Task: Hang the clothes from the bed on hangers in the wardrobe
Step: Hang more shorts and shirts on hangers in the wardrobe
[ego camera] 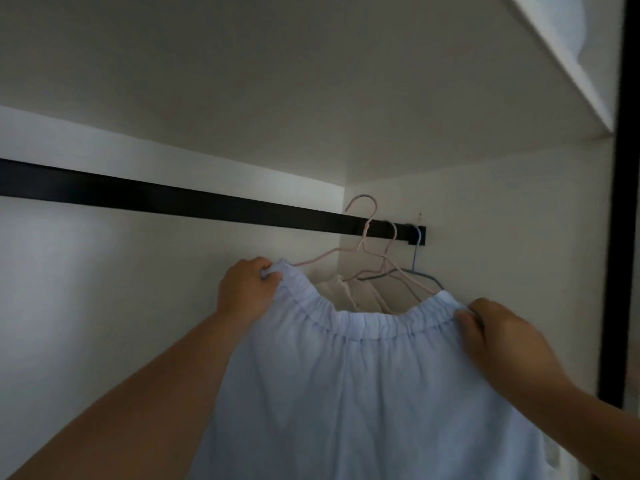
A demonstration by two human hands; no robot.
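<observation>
Holding item one up inside the wardrobe: a pale blue garment [363,393] with a gathered elastic waistband, which I have stretched wide between both hands just below the rail, its cloth hanging down out of the bottom of my view. My left hand [242,292] has the waistband's left end bunched in a closed fist, fingers curled tight over the fabric. My right hand [491,334] pinches the waistband's right end, thumb and fingers pressed together on the elastic edge. Item two: a pink hanger [363,233], its arms running down into the garment's waist opening, its hook raised above the rail and, as far as I can see, not resting on it. Item three: a second pink hanger [393,244], hooked on the rail just behind the first. Item four: a blue-grey hanger [417,254], hooked near the rail's right end. Item five: a cream garment [336,292] hanging behind the waistband; which hanger carries it I cannot tell. Item six: the black rail [173,200], crossing the wardrobe from the left edge to the right side wall. Item seven: a white shelf [571,64] overhead at upper right. Item eight: a black frame post [620,202] along the right edge.
</observation>
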